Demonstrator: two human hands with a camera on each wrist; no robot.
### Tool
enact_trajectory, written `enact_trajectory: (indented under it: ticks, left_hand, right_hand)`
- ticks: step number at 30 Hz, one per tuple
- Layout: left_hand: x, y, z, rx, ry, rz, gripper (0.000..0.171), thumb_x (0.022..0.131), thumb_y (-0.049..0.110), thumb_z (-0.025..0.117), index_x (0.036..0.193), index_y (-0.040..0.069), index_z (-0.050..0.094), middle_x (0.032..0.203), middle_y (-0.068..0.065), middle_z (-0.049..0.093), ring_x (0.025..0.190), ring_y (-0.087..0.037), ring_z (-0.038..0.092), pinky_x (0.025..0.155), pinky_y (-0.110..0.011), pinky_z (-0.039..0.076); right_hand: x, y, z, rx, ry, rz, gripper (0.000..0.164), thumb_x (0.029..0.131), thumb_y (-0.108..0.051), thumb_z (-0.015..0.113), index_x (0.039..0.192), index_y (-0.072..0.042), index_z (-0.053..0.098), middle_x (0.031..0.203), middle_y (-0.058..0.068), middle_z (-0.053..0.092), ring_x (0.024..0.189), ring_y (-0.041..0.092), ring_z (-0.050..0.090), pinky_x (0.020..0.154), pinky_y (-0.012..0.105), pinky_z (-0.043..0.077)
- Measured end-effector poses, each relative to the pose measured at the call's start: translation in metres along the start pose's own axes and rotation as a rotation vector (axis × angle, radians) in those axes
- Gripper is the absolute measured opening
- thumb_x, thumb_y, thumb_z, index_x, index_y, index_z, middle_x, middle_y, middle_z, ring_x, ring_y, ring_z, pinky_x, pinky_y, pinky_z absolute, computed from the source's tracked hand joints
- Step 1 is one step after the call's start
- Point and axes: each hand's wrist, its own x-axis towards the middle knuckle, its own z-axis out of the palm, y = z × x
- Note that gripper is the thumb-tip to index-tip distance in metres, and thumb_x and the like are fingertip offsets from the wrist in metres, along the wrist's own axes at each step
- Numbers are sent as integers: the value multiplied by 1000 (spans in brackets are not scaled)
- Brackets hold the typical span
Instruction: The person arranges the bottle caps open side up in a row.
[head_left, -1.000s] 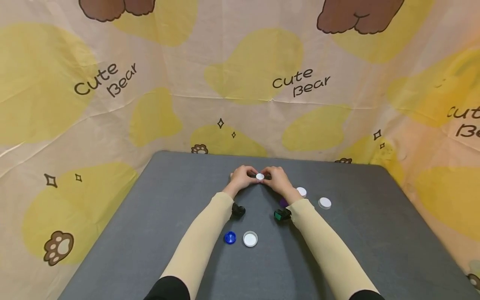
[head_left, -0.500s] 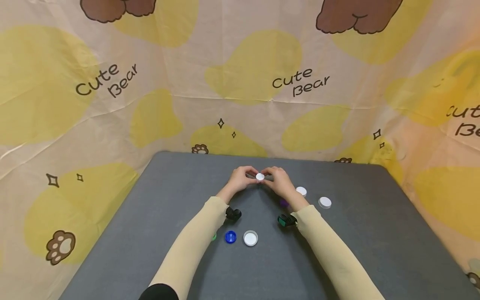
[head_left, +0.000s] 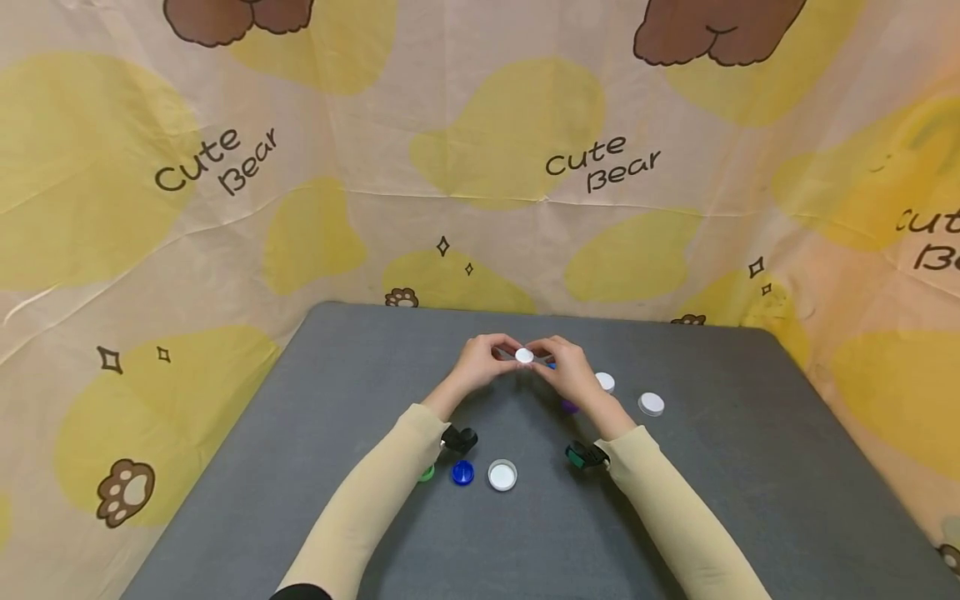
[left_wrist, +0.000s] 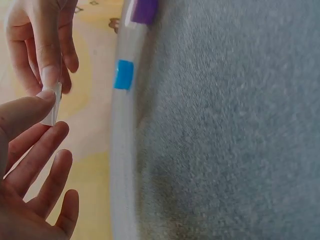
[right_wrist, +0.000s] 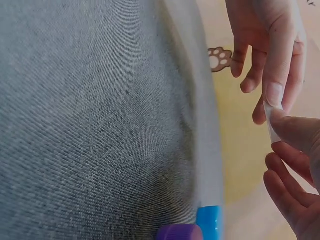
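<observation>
Near the far side of the table, my left hand and right hand hold a small white bottle cap between them. Each pinches one side with thumb and fingertips; it looks lifted above the table. In the left wrist view the white cap is seen edge-on, its thin rim between both thumbs. The right wrist view shows it edge-on too, with my right hand below and my left hand above. Close by my right hand lie a light blue cap and a purple cap, both partly hidden in the head view.
To the right stand two white caps, one partly behind my right wrist. Nearer me on the grey table are a dark blue cap, a white cap with raised rim and a green cap, half covered by my left sleeve.
Both hands have shifted slightly right with the white cap, and the wrists have spread apart. The green cap and a bit of the light blue cap have come into sight.
</observation>
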Motion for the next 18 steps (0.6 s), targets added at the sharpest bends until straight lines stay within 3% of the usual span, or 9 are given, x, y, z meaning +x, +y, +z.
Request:
enact_trajectory:
  ticks: [18]
  left_hand:
    - [-31,22,-7,-8,-32,48,22,82,32,75,102,23,71,94,5,71,78,-11,61,64,-26,49]
  right_hand:
    - [-29,-23,-14,70,44,-52,28,82,-16,74,107,-6,69,100,9,65,89,21,67,78,34,55]
